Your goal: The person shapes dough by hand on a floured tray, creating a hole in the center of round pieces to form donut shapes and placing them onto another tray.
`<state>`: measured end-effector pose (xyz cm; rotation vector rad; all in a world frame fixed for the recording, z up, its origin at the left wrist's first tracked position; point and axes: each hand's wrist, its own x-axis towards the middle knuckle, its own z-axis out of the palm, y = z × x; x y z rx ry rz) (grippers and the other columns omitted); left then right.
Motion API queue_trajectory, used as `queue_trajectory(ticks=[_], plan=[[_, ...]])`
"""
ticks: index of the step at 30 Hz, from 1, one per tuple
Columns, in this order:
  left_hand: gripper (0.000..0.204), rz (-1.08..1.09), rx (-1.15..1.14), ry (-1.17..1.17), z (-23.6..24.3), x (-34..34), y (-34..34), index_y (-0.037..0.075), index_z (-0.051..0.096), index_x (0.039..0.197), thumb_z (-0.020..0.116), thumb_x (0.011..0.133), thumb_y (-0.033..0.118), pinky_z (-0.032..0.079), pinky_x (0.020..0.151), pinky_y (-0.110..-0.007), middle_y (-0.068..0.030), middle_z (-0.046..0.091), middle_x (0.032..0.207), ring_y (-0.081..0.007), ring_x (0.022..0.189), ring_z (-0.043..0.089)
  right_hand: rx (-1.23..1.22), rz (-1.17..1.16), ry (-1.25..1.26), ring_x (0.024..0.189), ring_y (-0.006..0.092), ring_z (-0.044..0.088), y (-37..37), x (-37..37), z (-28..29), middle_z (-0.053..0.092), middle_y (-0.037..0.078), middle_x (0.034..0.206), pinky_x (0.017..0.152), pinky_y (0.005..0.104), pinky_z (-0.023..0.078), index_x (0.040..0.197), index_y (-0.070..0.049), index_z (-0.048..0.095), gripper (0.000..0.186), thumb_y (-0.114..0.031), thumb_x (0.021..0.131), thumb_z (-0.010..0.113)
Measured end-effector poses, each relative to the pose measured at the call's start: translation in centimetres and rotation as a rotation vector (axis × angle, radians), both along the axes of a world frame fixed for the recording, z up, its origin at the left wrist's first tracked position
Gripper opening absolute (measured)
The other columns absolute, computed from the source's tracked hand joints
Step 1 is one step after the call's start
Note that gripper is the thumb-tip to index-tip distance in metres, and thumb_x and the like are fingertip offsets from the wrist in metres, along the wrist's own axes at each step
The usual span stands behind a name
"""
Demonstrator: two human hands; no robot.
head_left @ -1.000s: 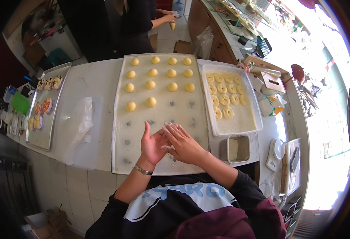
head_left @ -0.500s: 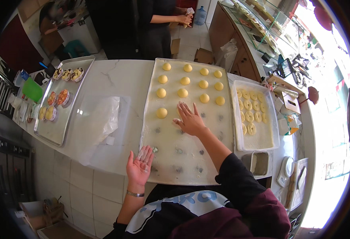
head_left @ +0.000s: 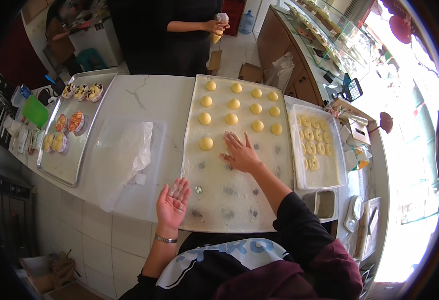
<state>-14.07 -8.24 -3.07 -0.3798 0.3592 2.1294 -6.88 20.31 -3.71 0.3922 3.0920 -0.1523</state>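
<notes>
Palm down, my right hand (head_left: 242,154) lies over the middle of a large floured tray (head_left: 239,207), its fingers stretched out. Whether a dough ball is under that palm, I cannot see. Several smooth yellow dough balls (head_left: 230,119) stand in rows on the far half of the tray; the nearest one (head_left: 206,144) sits just left of my right fingers. Dark worn patches show through the flour on the near half. My left hand (head_left: 173,204), palm up and dusted with flour, is held open by the tray's near left edge, with nothing in it.
Right of the tray stands a white plastic tub (head_left: 324,175) of ring-shaped dough pieces, with a metal tin (head_left: 325,204) and a scale (head_left: 354,212) nearby. A clear plastic sheet (head_left: 134,150) and a metal tray (head_left: 59,167) of topped buns lie left. Across the table, a person (head_left: 189,30) holds a filled bag.
My right hand stays over the same part of the tray. My left hand has shifted slightly left, off the tray's edge. Across the table, the person has moved left with the bag.
</notes>
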Motion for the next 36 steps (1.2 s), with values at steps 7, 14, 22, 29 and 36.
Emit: queue_trajectory(ticks=[7, 14, 22, 29, 36], plan=[[0.038, -0.02, -0.047, -0.065, -0.5, 0.3, -0.5, -0.004, 0.047, 0.118, 0.042, 0.092, 0.024, 0.039, 0.099, -0.041, -0.0157, 0.052, 0.122, -0.0283, 0.117, 0.047, -0.234, -0.15, 0.212, 0.125, 0.0233, 0.033, 2.0, 0.3, 0.4, 0.037, 0.008, 0.134, 0.105, 0.0469, 0.017, 0.122, -0.009, 0.045, 0.04, -0.021, 0.084, 0.046], [0.034, 0.006, -0.071, -0.071, -0.8, -0.2, -1.4, -0.003, 0.05, 0.114, 0.042, 0.092, 0.022, 0.041, 0.098, -0.042, -0.0147, 0.055, 0.117, -0.0281, 0.114, 0.049, -0.12, -0.203, 0.348, 0.104, 0.0203, 0.045, 2.4, 0.7, 1.7, 0.049, 0.002, 0.106, 0.093, 0.0405, 0.031, 0.086, -0.019, 0.064, 0.021, -0.005, 0.074, 0.053], [0.033, 0.003, -0.046, -0.099, -1.5, 0.0, -2.2, -0.002, 0.051, 0.112, 0.041, 0.092, 0.022, 0.041, 0.097, -0.042, -0.0144, 0.057, 0.115, -0.0281, 0.112, 0.051, -0.038, -0.164, 0.258, 0.109, 0.0208, 0.041, 2.2, 0.5, 1.9, 0.047, 0.001, 0.11, 0.092, 0.0402, 0.028, 0.09, -0.022, 0.065, 0.02, -0.01, 0.077, 0.054], [0.033, 0.021, -0.08, -0.099, -0.5, 0.7, -2.3, -0.002, 0.053, 0.111, 0.042, 0.092, 0.022, 0.042, 0.096, -0.041, -0.0149, 0.059, 0.111, -0.028, 0.108, 0.054, 0.038, -0.094, 0.176, 0.114, 0.0207, 0.035, 1.5, 0.3, 1.8, 0.042, 0.003, 0.116, 0.09, 0.0438, 0.028, 0.096, -0.017, 0.062, 0.018, -0.018, 0.08, 0.055], [0.033, -0.09, -0.049, -0.02, -0.8, 2.7, -0.1, -0.002, 0.055, 0.108, 0.041, 0.092, 0.023, 0.044, 0.094, -0.04, -0.0157, 0.06, 0.108, -0.0283, 0.105, 0.056, 0.125, -0.036, 0.041, 0.116, 0.0231, 0.034, 3.4, -0.1, -0.9, 0.04, 0.008, 0.12, 0.088, 0.0436, 0.03, 0.103, -0.01, 0.055, 0.031, -0.029, 0.08, 0.057]])
